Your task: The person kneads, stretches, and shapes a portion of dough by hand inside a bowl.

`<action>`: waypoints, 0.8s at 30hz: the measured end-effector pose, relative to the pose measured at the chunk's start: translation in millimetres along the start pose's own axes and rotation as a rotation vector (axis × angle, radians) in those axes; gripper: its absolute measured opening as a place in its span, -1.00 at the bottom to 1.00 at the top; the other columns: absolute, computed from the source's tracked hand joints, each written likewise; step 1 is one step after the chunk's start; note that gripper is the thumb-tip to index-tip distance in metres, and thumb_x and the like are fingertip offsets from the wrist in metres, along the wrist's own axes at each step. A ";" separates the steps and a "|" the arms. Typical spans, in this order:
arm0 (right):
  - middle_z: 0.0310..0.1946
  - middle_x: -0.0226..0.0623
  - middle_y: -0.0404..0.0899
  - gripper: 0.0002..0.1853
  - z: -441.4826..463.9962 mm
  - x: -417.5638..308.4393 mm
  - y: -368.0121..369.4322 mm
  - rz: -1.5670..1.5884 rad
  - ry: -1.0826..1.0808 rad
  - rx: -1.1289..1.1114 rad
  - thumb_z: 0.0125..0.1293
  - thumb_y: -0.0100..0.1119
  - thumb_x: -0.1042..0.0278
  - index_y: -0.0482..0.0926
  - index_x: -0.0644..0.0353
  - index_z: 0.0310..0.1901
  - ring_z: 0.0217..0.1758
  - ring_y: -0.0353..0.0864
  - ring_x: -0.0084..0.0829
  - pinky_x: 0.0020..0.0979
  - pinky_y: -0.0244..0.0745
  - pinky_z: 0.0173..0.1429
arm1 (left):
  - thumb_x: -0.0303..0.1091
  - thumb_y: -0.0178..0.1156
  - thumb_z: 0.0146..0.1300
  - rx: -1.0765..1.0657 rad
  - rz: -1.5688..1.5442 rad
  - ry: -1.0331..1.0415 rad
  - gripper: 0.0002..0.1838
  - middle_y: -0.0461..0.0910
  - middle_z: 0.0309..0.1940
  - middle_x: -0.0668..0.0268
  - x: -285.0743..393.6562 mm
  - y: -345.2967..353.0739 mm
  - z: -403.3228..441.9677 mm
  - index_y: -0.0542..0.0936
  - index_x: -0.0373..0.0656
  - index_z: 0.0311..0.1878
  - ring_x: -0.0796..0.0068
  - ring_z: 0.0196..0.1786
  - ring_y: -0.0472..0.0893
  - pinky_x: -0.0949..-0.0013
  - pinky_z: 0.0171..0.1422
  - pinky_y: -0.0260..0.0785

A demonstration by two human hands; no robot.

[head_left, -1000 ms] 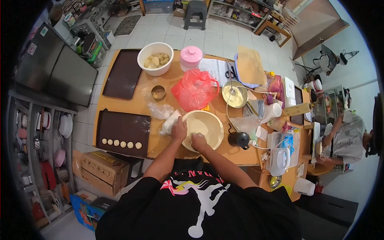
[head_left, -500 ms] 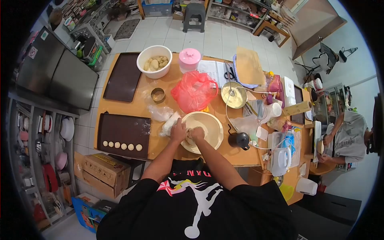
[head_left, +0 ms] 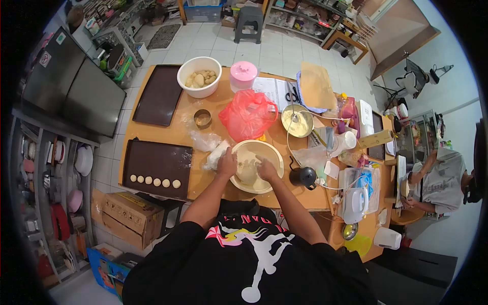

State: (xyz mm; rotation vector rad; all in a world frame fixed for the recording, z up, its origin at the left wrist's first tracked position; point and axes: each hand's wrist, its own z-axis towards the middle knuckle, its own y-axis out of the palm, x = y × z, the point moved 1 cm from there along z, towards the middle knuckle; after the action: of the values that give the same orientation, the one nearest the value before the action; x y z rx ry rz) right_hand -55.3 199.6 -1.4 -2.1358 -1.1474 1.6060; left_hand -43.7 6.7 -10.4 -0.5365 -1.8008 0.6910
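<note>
Six dough balls (head_left: 149, 180) on tray (head_left: 158, 158); one lump (head_left: 247, 173) in bowl (head_left: 272, 153) left hand (head_left: 226, 162) grips; right hand (head_left: 266, 169) splayed.

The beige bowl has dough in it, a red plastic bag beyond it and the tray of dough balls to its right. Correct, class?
No: the head view shows the tray of dough balls left of the beige bowl. The rest stands.

You've got a wide, rd cream bowl (head_left: 267, 149) upright nr the table (head_left: 300, 199) edge closest to you, open side up, w/ its far inner wall showing bare. Inside it you've a pale dough mass (head_left: 247, 174), rounded but uneven, lying a bit L of ctr toward your side; fine surface detail's too small to tell.
</note>
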 end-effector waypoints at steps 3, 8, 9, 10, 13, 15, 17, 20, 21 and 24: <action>0.10 0.22 0.48 -0.40 -9.0 -4.1 19.1 -0.126 0.014 -0.020 0.23 0.17 0.18 0.37 0.28 0.27 0.19 0.48 0.02 -0.16 0.34 0.30 | -0.16 -0.05 0.39 0.024 0.020 -0.009 -0.69 0.61 -0.26 -0.14 1.0 0.1 -0.6 0.35 -0.14 0.06 -0.27 -0.13 0.57 -0.19 -0.04 0.37; -0.09 0.17 0.56 -0.39 -34.3 -31.8 11.1 -0.294 -0.055 -0.027 0.11 0.33 0.05 0.44 0.22 0.13 0.05 0.53 0.08 -0.12 0.40 0.19 | -0.15 -0.03 0.38 0.054 0.062 -0.042 -0.68 0.62 -0.28 -0.11 6.8 -1.9 -3.0 0.36 -0.13 0.06 -0.25 -0.16 0.58 -0.18 -0.07 0.39; -0.13 0.14 0.57 -0.41 -38.0 -30.8 7.7 -0.296 -0.062 -0.045 0.10 0.34 0.06 0.45 0.22 0.11 0.02 0.54 0.07 -0.12 0.42 0.17 | -0.15 -0.02 0.38 0.060 0.043 -0.037 -0.68 0.62 -0.28 -0.11 6.2 -0.9 -2.9 0.36 -0.13 0.07 -0.25 -0.17 0.59 -0.17 -0.09 0.40; -0.16 0.12 0.59 -0.45 -42.6 -26.7 4.3 -0.325 -0.084 -0.076 0.10 0.33 0.07 0.48 0.23 0.06 -0.01 0.56 0.06 -0.12 0.43 0.15 | -0.15 -0.02 0.38 0.065 0.025 -0.031 -0.68 0.62 -0.28 -0.10 6.1 0.6 -2.9 0.37 -0.12 0.07 -0.25 -0.19 0.59 -0.17 -0.10 0.40; -0.27 0.05 0.63 -0.57 -49.7 -19.1 -0.9 -0.367 -0.155 -0.164 0.12 0.31 0.11 0.57 0.26 -0.08 -0.09 0.60 0.02 -0.11 0.46 0.09 | -0.15 0.00 0.38 0.075 0.060 -0.041 -0.69 0.62 -0.30 -0.10 4.3 1.6 -0.2 0.38 -0.09 0.08 -0.23 -0.22 0.60 -0.16 -0.13 0.42; -0.33 0.02 0.65 -0.65 -57.3 -10.2 -4.4 -0.361 -0.177 -0.220 0.14 0.27 0.14 0.62 0.29 -0.20 -0.12 0.63 0.00 -0.12 0.47 0.06 | -0.15 0.00 0.38 0.077 0.065 -0.037 -0.69 0.62 -0.31 -0.10 1.6 2.7 0.2 0.39 -0.08 0.07 -0.23 -0.23 0.60 -0.16 -0.15 0.42; -0.31 0.03 0.64 -0.73 -61.4 -2.5 -0.3 -0.359 -0.185 -0.248 0.15 0.22 0.20 0.63 0.26 -0.26 -0.12 0.62 0.00 -0.11 0.48 0.05 | -0.15 0.01 0.37 0.082 0.022 -0.018 -0.70 0.62 -0.32 -0.09 0.0 6.0 0.0 0.39 -0.08 0.06 -0.22 -0.23 0.61 -0.16 -0.15 0.42; -0.28 0.02 0.64 -0.77 -69.1 -29.3 4.4 -0.435 -0.163 -0.249 0.12 0.21 0.26 0.64 0.19 -0.24 -0.08 0.62 0.01 -0.10 0.49 0.07 | -0.14 0.01 0.37 0.098 0.045 -0.008 -0.70 0.63 -0.32 -0.08 2.4 4.3 -1.0 0.38 -0.10 0.04 -0.22 -0.24 0.61 -0.15 -0.17 0.42; -0.28 0.01 0.64 -0.77 -68.4 -36.1 7.9 -0.461 -0.153 -0.231 0.13 0.21 0.25 0.63 0.18 -0.24 -0.08 0.62 0.00 -0.09 0.50 0.06 | -0.14 0.01 0.37 0.094 0.050 -0.011 -0.70 0.63 -0.32 -0.08 3.2 4.7 0.0 0.38 -0.11 0.04 -0.21 -0.24 0.61 -0.15 -0.17 0.42; -0.26 -0.02 0.65 -0.77 -57.4 -39.0 31.0 -0.463 -0.046 -0.184 0.17 0.18 0.22 0.62 0.19 -0.24 -0.08 0.63 -0.04 -0.07 0.51 0.04 | -0.14 0.00 0.38 0.080 0.066 -0.020 -0.69 0.63 -0.31 -0.08 2.0 4.5 -0.9 0.38 -0.12 0.04 -0.21 -0.23 0.61 -0.14 -0.16 0.42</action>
State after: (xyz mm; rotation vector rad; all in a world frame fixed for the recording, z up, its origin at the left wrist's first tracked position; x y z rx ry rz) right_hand 6.0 166.5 28.9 -1.7543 -1.7095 1.3847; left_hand -43.3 11.5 -11.9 -0.5386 -1.7723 0.8128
